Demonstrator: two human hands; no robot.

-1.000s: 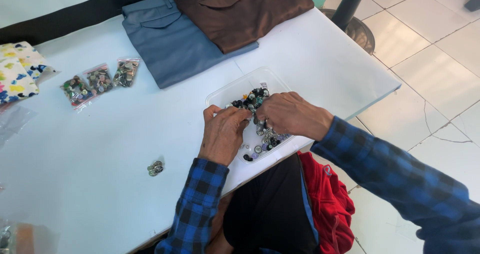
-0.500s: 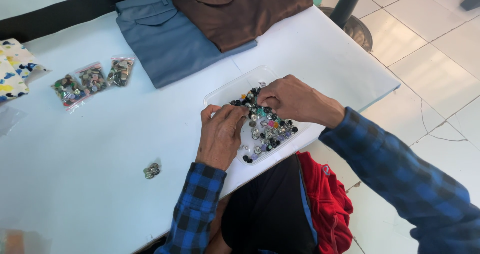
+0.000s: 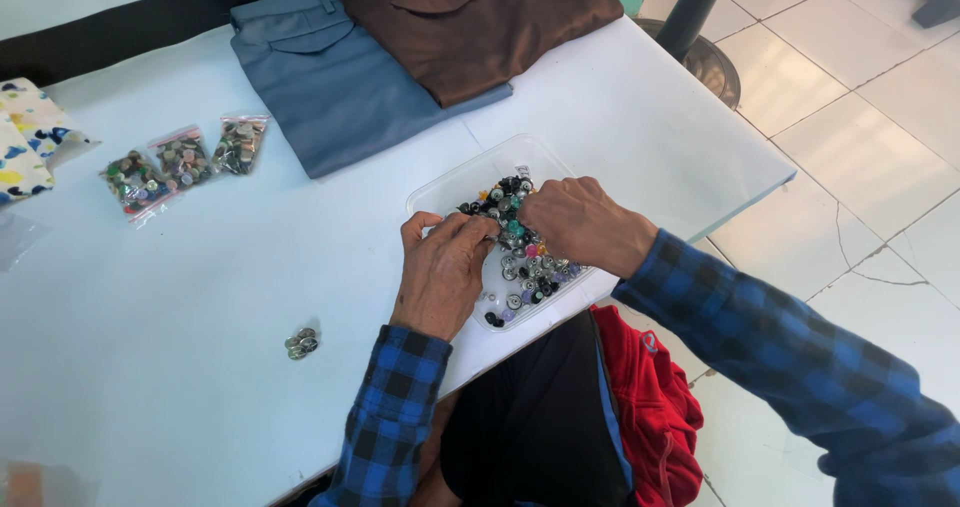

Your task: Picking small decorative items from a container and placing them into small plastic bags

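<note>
Buttons: a mixed heap of dark, silver and coloured pieces is held in a clear tray near the front edge of the bench; part of the heap is covered by both hands.
Left hand: laid on the tray's left side, fingers curled at the heap; whether anything is pinched in its grip cannot be told.
Right hand: set over the heap's upper part, fingertips hidden, grip unreadable.
Loose cluster: a few buttons are seen well apart, left of the tray.
Bags: three small clear bags of buttons are laid side by side.
Trousers: a blue-grey pair is partly overlapped by a brown pair, both cut off at the top.
</note>
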